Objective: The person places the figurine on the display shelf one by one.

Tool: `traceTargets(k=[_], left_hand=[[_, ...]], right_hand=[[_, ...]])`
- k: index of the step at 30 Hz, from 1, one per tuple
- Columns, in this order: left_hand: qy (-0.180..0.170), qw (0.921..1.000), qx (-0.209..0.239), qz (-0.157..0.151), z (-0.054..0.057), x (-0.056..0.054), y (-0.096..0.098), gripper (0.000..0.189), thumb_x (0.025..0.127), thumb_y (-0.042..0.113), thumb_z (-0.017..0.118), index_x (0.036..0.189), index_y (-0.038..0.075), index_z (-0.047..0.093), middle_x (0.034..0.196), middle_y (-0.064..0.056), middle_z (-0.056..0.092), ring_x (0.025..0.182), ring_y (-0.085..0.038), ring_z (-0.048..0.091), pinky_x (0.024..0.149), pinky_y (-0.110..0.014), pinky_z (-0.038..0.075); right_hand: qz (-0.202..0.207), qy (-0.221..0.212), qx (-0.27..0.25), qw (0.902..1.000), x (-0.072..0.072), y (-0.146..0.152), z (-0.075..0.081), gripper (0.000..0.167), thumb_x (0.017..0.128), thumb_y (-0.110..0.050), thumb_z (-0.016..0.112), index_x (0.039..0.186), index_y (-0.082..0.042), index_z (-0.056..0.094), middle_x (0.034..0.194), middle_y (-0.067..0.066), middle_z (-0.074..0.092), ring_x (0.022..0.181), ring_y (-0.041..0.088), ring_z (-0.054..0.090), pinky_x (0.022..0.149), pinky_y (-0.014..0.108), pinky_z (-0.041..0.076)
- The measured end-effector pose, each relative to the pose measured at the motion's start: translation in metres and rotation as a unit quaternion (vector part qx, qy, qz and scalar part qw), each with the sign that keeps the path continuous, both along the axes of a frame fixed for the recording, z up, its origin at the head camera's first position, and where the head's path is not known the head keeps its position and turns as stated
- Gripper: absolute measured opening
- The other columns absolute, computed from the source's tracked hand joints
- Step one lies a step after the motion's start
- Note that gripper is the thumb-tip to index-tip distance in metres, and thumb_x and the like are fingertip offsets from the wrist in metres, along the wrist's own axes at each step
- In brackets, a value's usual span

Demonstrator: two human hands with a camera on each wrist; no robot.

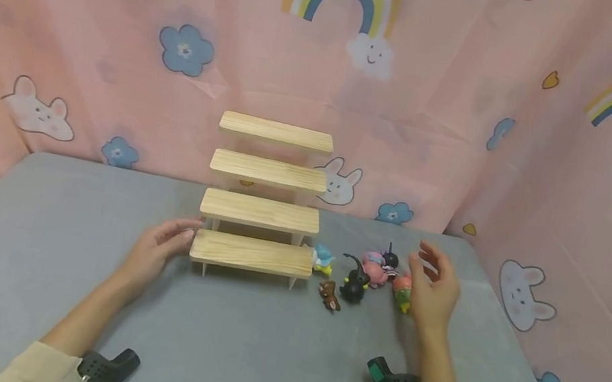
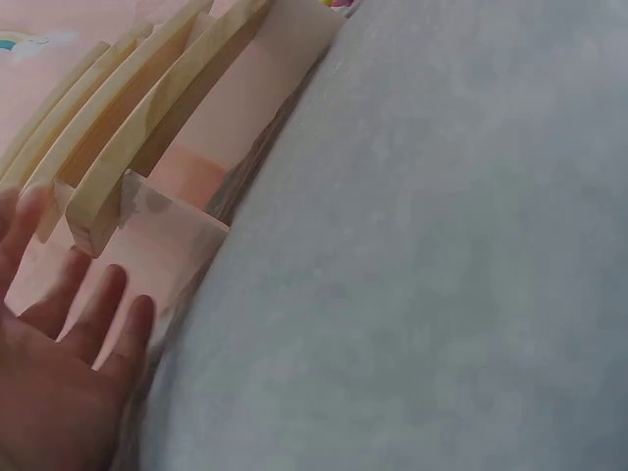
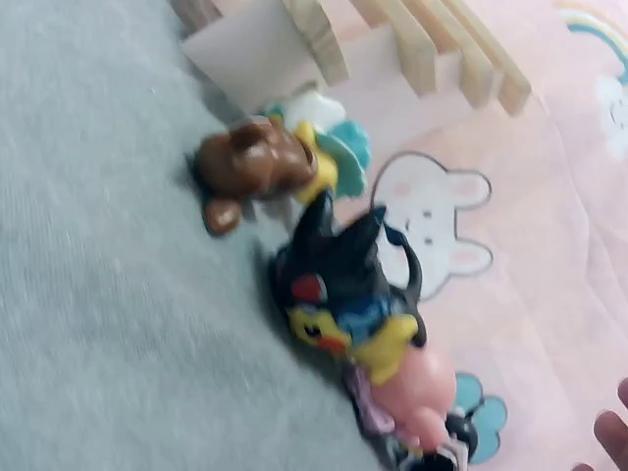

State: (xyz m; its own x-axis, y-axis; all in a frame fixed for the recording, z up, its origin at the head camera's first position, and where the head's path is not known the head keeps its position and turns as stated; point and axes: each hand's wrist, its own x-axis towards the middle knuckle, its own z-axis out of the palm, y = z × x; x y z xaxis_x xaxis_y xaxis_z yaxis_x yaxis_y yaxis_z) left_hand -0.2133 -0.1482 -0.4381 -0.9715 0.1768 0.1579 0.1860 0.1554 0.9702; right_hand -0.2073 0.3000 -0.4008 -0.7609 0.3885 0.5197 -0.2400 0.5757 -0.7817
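Note:
A four-step wooden display stand (image 1: 252, 254) has pale planks on see-through supports. My left hand (image 1: 164, 241) is beside the left end of its lowest plank, fingers extended; in the left wrist view the fingertips (image 2: 140, 312) are right at the plank's end. A cluster of small toy figures lies right of the stand: a brown one (image 1: 330, 296), a black-hooded one with yellow (image 1: 354, 283), a blue, white and yellow one (image 1: 323, 259), and a pink one (image 1: 374, 270). My right hand (image 1: 435, 292) is at the cluster's right side with loosely bent fingers, overlapping a red-and-green figure (image 1: 402, 293).
A grey cloth (image 1: 253, 352) covers the table. Behind it and at both sides hangs a pink curtain (image 1: 432, 138) printed with rainbows, rabbits and flowers. Another small black figure (image 1: 390, 259) lies at the back of the cluster. Both wrists wear black camera bands.

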Motion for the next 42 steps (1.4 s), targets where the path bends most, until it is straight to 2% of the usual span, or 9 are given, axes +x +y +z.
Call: traceTargets(k=[3, 9, 11, 14, 17, 23, 27, 34, 42], left_hand=[[0.025, 0.9988, -0.041, -0.007, -0.006, 0.003, -0.002, 0.039, 0.109, 0.028, 0.046, 0.132, 0.001, 0.063, 0.148, -0.018, 0.055, 0.121, 0.01, 0.054, 0.096, -0.01, 0.046], [0.036, 0.9954, -0.087, -0.018, -0.011, 0.006, -0.002, 0.032, 0.105, 0.027, 0.055, 0.13, 0.011, 0.066, 0.141, -0.012, 0.063, 0.14, -0.028, 0.049, 0.099, -0.01, 0.04], [0.032, 0.9955, -0.087, -0.019, -0.01, 0.005, -0.001, 0.032, 0.105, 0.027, 0.056, 0.13, 0.01, 0.066, 0.142, -0.013, 0.062, 0.142, -0.033, 0.047, 0.099, -0.01, 0.039], [0.033, 0.9952, -0.091, -0.018, -0.007, 0.005, -0.001, 0.032, 0.105, 0.026, 0.056, 0.13, 0.009, 0.066, 0.142, -0.014, 0.061, 0.142, -0.034, 0.047, 0.098, -0.009, 0.038], [0.04, 0.9946, -0.094, -0.019, -0.007, 0.005, -0.001, 0.032, 0.105, 0.026, 0.056, 0.13, 0.009, 0.066, 0.142, -0.015, 0.062, 0.141, -0.035, 0.048, 0.098, -0.009, 0.039], [0.05, 0.9929, -0.107, -0.015, -0.01, 0.005, -0.001, 0.032, 0.106, 0.027, 0.055, 0.129, 0.009, 0.067, 0.14, -0.015, 0.063, 0.14, -0.036, 0.049, 0.097, -0.009, 0.041], [0.052, 0.9924, -0.111, -0.013, -0.009, 0.005, -0.002, 0.032, 0.106, 0.027, 0.054, 0.13, 0.009, 0.066, 0.141, -0.016, 0.062, 0.14, -0.037, 0.048, 0.097, -0.009, 0.041], [0.04, 0.9919, -0.12, -0.011, -0.007, 0.005, -0.006, 0.033, 0.106, 0.029, 0.054, 0.13, 0.01, 0.066, 0.142, -0.015, 0.061, 0.142, -0.037, 0.047, 0.098, -0.009, 0.039], [0.039, 0.9913, -0.125, -0.012, -0.006, 0.005, -0.003, 0.033, 0.105, 0.029, 0.055, 0.13, 0.01, 0.066, 0.141, -0.014, 0.062, 0.141, -0.035, 0.048, 0.097, -0.007, 0.039]], right_hand=[[0.002, -0.034, 0.003, 0.9994, 0.002, 0.009, -0.001, 0.034, 0.102, -0.015, 0.061, 0.134, -0.006, 0.062, 0.131, 0.014, 0.066, 0.106, -0.007, 0.054, 0.089, 0.008, 0.043], [-0.002, -0.098, -0.004, 0.9952, 0.009, 0.026, -0.007, 0.032, 0.105, -0.021, 0.056, 0.132, -0.007, 0.064, 0.125, 0.014, 0.068, 0.095, -0.011, 0.056, 0.082, 0.005, 0.044], [-0.005, -0.124, 0.003, 0.9923, 0.01, 0.031, -0.009, 0.032, 0.105, -0.025, 0.055, 0.13, -0.007, 0.066, 0.125, 0.013, 0.069, 0.095, -0.011, 0.056, 0.08, 0.006, 0.044], [-0.013, -0.159, 0.031, 0.9867, 0.008, 0.034, -0.013, 0.034, 0.104, -0.03, 0.055, 0.129, -0.01, 0.067, 0.128, 0.011, 0.069, 0.096, -0.007, 0.055, 0.081, 0.009, 0.043], [-0.023, -0.171, 0.059, 0.9832, 0.005, 0.034, -0.02, 0.032, 0.102, -0.026, 0.059, 0.128, -0.009, 0.067, 0.123, 0.014, 0.071, 0.097, 0.005, 0.058, 0.079, 0.01, 0.042], [-0.026, -0.204, 0.068, 0.9762, 0.006, 0.034, -0.03, 0.038, 0.098, -0.031, 0.066, 0.128, -0.008, 0.067, 0.117, 0.017, 0.071, 0.096, 0.023, 0.061, 0.07, 0.013, 0.042], [-0.017, -0.221, 0.076, 0.9722, 0.006, 0.034, -0.031, 0.041, 0.1, -0.038, 0.062, 0.129, -0.01, 0.067, 0.122, 0.015, 0.07, 0.097, 0.023, 0.06, 0.072, 0.016, 0.043], [0.006, -0.238, 0.076, 0.9682, 0.004, 0.032, -0.029, 0.038, 0.104, -0.036, 0.054, 0.128, -0.01, 0.067, 0.126, 0.014, 0.068, 0.097, 0.022, 0.056, 0.074, 0.022, 0.043], [0.041, -0.306, 0.066, 0.9488, 0.006, 0.032, -0.027, 0.052, 0.1, -0.051, 0.057, 0.133, -0.011, 0.064, 0.137, 0.014, 0.062, 0.12, 0.03, 0.056, 0.088, 0.032, 0.046]])
